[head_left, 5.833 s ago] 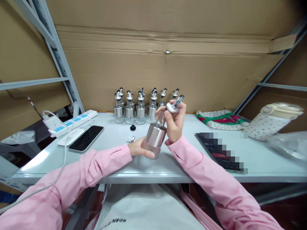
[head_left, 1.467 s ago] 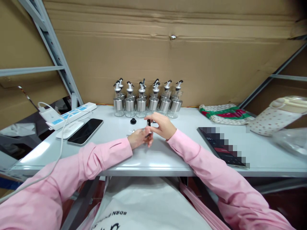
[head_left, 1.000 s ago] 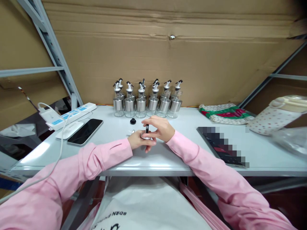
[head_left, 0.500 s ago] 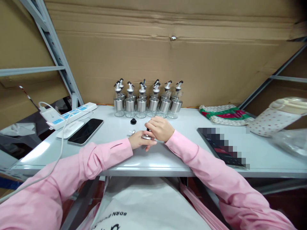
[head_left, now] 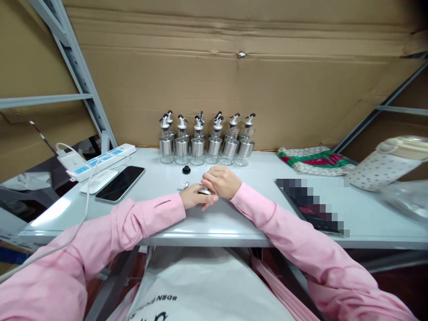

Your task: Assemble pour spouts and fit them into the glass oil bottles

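Observation:
My left hand [head_left: 193, 196] is closed around a round, shiny metal piece [head_left: 205, 191], low over the table. My right hand [head_left: 224, 182] lies over that piece from above, its fingers curled down against it. What sits between the right fingertips is hidden. Just beyond my left hand, a small silver part [head_left: 186, 185] rests on the table. A black ridged stopper [head_left: 186, 170] stands a little farther back. Behind both hands are several glass oil bottles [head_left: 197, 146] with steel sleeves and lever pour spouts, grouped in rows.
To the left are a phone [head_left: 121, 183] and a power strip [head_left: 103, 161], with a white cable [head_left: 87, 196] crossing my left sleeve. On the right lie a dark flat package [head_left: 309, 209], a patterned cloth [head_left: 314, 161] and a dotted bottle [head_left: 374, 167]. Cardboard [head_left: 254, 93] stands behind.
My right hand has shifted slightly down over the metal piece, and its fingers have curled inward. The black bit seen between the fingers before is now covered. My left hand keeps its hold.

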Demonstrator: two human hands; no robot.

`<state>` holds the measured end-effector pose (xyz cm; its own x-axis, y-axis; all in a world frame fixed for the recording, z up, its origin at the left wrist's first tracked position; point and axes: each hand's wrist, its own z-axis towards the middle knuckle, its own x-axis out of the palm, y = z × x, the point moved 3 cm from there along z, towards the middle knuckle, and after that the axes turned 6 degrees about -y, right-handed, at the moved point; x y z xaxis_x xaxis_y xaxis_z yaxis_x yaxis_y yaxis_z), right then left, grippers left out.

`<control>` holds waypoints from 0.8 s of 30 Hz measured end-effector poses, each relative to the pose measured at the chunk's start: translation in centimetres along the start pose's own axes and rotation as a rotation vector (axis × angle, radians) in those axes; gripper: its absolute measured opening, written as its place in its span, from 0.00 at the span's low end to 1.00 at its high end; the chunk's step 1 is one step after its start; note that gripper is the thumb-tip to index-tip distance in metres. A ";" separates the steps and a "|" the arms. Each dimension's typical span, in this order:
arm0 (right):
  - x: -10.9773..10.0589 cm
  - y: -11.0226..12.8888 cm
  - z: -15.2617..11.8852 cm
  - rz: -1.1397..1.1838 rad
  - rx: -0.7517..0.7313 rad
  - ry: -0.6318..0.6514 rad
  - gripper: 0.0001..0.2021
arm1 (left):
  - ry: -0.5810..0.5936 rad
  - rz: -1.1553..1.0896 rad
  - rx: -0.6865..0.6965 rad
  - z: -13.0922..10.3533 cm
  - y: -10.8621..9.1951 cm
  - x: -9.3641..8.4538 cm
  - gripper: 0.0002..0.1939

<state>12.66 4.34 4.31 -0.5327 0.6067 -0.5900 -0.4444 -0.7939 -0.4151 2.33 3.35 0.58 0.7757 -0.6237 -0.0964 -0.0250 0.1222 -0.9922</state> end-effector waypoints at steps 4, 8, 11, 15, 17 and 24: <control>0.2 -0.1 -0.1 0.026 0.021 0.009 0.22 | 0.028 -0.041 -0.002 0.1 0.2 0.0 0.26; 0.4 -0.2 -0.2 0.052 0.054 0.035 0.23 | 0.019 -0.043 0.000 0.1 0.7 -0.1 0.25; 0.5 -0.2 -0.4 0.074 0.091 0.063 0.24 | 0.014 -0.021 0.007 0.1 0.7 -0.2 0.23; 0.6 -0.4 -0.3 0.148 0.174 0.102 0.26 | 0.039 0.051 0.028 0.1 0.2 -0.2 0.18; 0.5 -0.5 -0.1 0.199 0.223 0.101 0.26 | 0.030 0.087 0.015 0.0 -0.1 -0.3 0.16; 0.4 -0.6 0.0 0.146 0.241 0.201 0.29 | 0.074 0.212 -0.008 -0.3 -0.6 -0.4 0.16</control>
<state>12.73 5.05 4.32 -0.4617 0.4479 -0.7656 -0.5441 -0.8247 -0.1543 1.89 3.28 1.21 0.7045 -0.6396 -0.3077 -0.1876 0.2503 -0.9498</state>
